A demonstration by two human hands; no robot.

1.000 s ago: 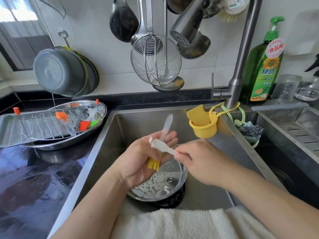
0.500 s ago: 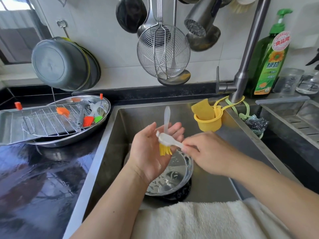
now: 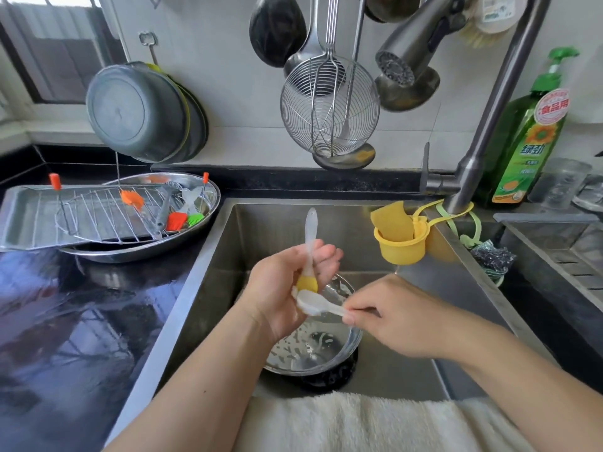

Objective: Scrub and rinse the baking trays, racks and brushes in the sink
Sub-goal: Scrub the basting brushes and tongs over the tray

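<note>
A person scrubs a yellow-tipped brush over the sink.

At the centre of the frame the left hand [image 3: 287, 288] holds the yellow brush [image 3: 309, 256] upright, its fingers curled round the clear handle with the bristle end low in the palm. The right hand [image 3: 391, 318] pinches the handle of a white scrub brush [image 3: 315, 303] whose head touches the yellow tip. Below them a glass bowl [image 3: 326, 357] sits in the sink [image 3: 261, 230]. At the left of the frame a wire rack [image 3: 98, 210] lies on a baking tray [image 3: 23, 220] on the dark table [image 3: 65, 321], with orange and green brushes [image 3: 182, 220] beside it.
</note>
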